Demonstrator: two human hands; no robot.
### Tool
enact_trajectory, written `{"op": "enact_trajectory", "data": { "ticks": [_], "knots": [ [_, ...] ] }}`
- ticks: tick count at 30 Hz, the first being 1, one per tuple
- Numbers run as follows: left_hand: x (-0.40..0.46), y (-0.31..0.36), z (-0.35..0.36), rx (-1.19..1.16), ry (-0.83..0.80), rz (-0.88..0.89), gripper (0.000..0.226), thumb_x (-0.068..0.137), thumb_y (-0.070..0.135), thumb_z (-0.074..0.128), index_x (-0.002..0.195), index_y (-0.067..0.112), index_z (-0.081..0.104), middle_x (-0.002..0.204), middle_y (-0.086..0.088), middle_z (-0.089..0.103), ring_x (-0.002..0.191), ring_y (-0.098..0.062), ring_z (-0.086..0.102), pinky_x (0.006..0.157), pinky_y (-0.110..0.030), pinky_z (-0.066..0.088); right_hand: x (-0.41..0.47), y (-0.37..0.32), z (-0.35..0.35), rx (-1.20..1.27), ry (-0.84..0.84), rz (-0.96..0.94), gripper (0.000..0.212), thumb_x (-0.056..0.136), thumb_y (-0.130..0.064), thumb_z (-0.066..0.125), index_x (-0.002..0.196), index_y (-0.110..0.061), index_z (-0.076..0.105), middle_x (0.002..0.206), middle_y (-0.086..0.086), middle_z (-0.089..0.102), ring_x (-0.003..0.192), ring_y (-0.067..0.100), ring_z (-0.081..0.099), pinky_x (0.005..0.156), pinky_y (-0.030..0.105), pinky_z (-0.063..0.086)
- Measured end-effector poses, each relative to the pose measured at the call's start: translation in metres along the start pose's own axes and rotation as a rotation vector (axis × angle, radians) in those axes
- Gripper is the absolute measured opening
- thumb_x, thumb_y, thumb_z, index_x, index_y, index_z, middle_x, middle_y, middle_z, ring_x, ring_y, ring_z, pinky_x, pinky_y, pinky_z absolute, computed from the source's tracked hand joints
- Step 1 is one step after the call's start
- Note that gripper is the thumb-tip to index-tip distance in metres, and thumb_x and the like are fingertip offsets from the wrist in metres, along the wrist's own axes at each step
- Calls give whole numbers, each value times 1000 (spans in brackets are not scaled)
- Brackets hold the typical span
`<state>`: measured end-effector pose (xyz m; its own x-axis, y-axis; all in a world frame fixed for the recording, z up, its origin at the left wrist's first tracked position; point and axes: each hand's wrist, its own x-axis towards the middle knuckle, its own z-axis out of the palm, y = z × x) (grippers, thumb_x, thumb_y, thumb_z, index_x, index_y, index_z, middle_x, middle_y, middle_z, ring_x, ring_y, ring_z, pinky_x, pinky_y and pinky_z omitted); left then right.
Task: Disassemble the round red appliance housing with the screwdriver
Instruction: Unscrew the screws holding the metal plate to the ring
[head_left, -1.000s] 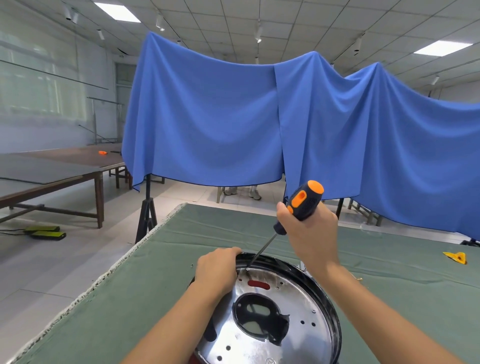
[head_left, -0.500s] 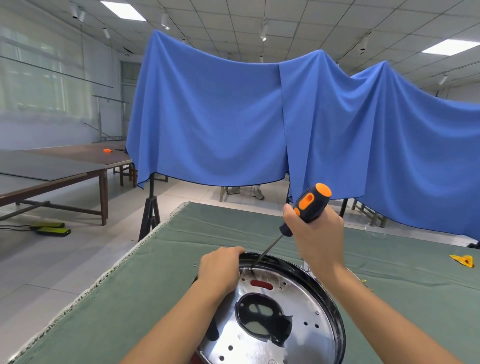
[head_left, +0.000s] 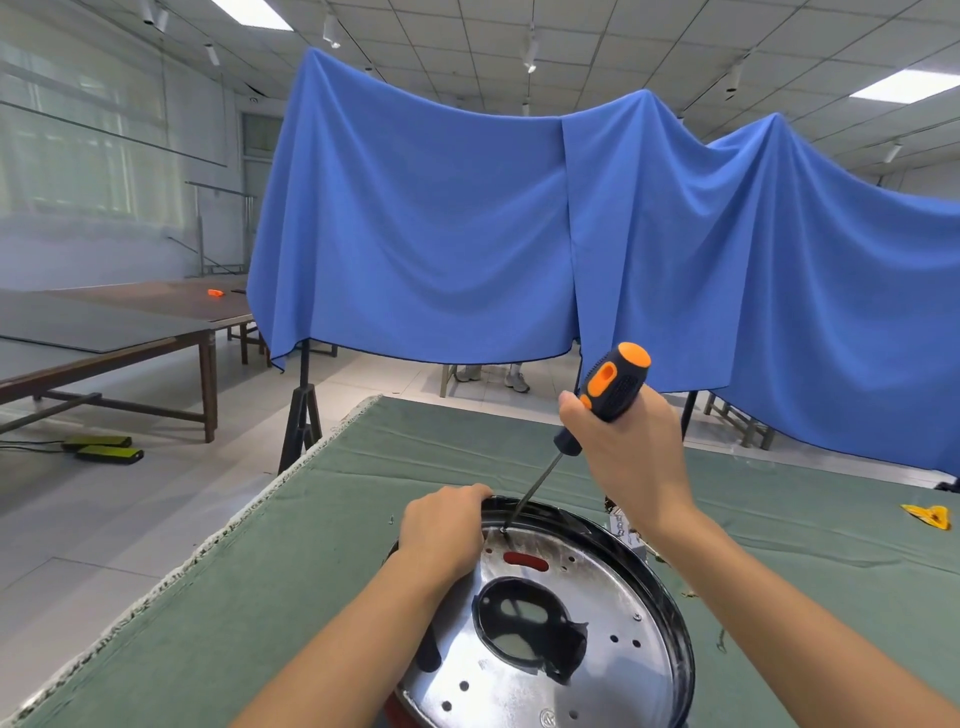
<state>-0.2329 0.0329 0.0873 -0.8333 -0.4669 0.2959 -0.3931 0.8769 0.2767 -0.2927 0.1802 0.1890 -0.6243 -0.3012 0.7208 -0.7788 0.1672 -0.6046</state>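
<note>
Green-clothed table (head_left: 270, 597): right hand (head_left: 631, 457) grips screwdriver (head_left: 602, 400).

The room is evenly lit by ceiling panels (head_left: 914, 83) — glare is seen on the metal plate (head_left: 597, 597), straight lines are bowed toward the edges, and focus is kept sharp.

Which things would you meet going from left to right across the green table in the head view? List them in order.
Left hand gripping the housing's rim → red slot in the shiny metal plate → right hand gripping the screwdriver → yellow scrap near the right edge of the green table.
</note>
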Motion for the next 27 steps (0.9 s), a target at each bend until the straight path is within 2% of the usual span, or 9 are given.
{"op": "enact_trajectory", "data": {
  "ticks": [4,8,10,12,15,18,20,23,27],
  "knots": [
    [-1,0,-1,-33,-14,-9,43,86,9,46,121,34,53,109,2,63,102,-23,58,76,-35,45,11,-8,2,-41,-141,1,38,82,-19,65,55,-14,38,41,-8,43,41,9,37,41,16,30],
    [-2,4,-5,-175,93,41,52,85,3,49,130,28,52,122,3,53,119,-18,40,93,-33,40,26,-16,5,-101,-247,43,38,83,-24,65,57,-16,39,48,-3,44,45,18,40,46,25,35],
    [-3,9,-8,-310,179,113,51,84,-3,47,127,24,57,119,6,56,116,-14,42,97,-29,38,35,-20,9,-133,-278,74,35,84,-26,64,59,-14,42,50,-1,47,46,18,42,44,23,36],
    [-8,15,-10,-448,160,151,46,84,-3,44,117,22,62,111,5,62,108,-15,51,93,-32,43,43,-23,15,-141,-293,118,32,82,-25,62,61,-12,42,54,2,49,49,20,43,48,26,37],
    [-9,14,-9,-556,120,112,42,89,4,40,118,25,62,109,7,65,102,-14,57,89,-33,47,52,-24,25,-164,-268,201,32,79,-25,61,58,-14,39,57,3,52,53,22,43,55,31,38],
    [-6,12,-8,-627,70,59,36,94,12,41,120,26,61,110,6,66,95,-20,62,86,-36,52,57,-23,32,-244,-208,260,27,76,-30,62,60,-19,44,57,-2,55,53,20,48,56,28,39],
    [-2,13,-11,-681,36,36,35,92,10,41,112,26,65,100,6,68,78,-20,63,79,-42,55,60,-24,36,-341,-144,286,22,76,-34,62,66,-20,48,61,-4,55,54,15,49,53,25,35],
    [7,13,-17,-707,30,13,42,82,0,41,90,31,68,80,14,66,57,-6,56,74,-40,55,62,-26,41,-450,-79,280,22,76,-36,62,69,-20,48,62,-5,53,54,11,46,49,24,27],
    [18,14,-18,-759,72,-30,47,72,-5,40,82,31,67,78,10,69,71,-10,61,77,-39,53,66,-25,47,-482,-67,279,19,78,-36,60,79,-18,53,61,-6,49,60,19,49,48,24,22]
  ]
}}
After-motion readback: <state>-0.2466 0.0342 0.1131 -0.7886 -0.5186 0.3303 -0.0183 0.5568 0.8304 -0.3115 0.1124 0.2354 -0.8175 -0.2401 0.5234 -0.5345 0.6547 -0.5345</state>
